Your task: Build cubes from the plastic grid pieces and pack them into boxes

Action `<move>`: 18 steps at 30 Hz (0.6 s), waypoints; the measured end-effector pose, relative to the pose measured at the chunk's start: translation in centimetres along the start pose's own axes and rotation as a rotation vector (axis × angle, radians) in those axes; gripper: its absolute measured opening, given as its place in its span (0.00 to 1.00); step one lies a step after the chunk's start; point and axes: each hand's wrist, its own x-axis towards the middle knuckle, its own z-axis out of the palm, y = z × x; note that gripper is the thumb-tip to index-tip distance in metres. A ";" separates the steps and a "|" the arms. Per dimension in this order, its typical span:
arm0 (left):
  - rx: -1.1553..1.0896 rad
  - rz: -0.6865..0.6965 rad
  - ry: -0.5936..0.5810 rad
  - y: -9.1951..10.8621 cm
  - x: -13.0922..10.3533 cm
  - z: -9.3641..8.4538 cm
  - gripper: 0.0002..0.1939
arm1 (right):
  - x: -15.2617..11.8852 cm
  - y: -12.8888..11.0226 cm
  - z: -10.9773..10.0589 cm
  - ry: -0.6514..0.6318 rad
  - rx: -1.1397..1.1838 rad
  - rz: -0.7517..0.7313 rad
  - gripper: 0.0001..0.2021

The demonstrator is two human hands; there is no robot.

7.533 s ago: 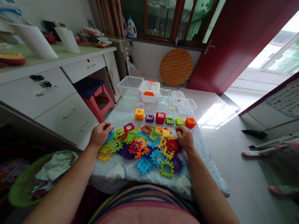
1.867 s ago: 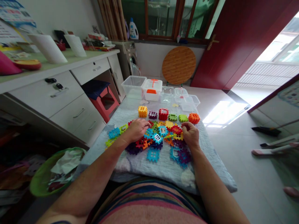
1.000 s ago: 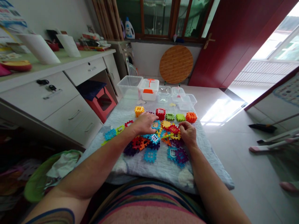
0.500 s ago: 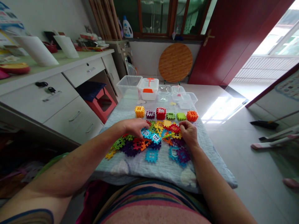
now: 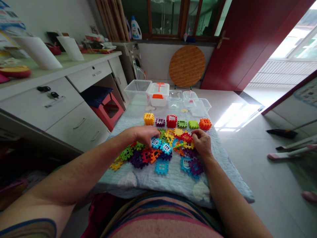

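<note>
Colourful notched plastic pieces lie in a loose pile on a cloth-covered table (image 5: 123,180). My left hand (image 5: 146,135) rests at the pile's upper left, beside a blue piece with a white window (image 5: 156,142); what its fingers touch is unclear. My right hand (image 5: 201,142) is at the pile's right edge, fingers closed near a red piece (image 5: 186,137), and anything between them is too small to tell. Behind the pile stands a row with a yellow cube (image 5: 149,119), a red cube (image 5: 171,121) and an orange block (image 5: 205,124).
At the table's far end are an open clear bin (image 5: 138,91), a lidded box with orange clasps (image 5: 158,95) and smaller clear containers (image 5: 175,96). A counter with drawers (image 5: 79,119) and a red stool (image 5: 109,107) stand left; a red door (image 5: 242,43) is behind right.
The whole view has shifted slightly. Both hands stay at nearly the same places over the pile, and no piece has visibly moved.
</note>
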 end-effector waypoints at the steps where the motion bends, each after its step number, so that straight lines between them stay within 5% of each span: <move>1: 0.007 0.014 -0.024 -0.1 -0.1 -0.1 0.20 | 0.0 0.0 0.0 -0.001 -0.001 -0.001 0.09; 18: 0.071 0.004 -0.059 0.6 0.2 0.2 0.25 | -0.1 0.0 0.0 0.007 -0.030 -0.005 0.09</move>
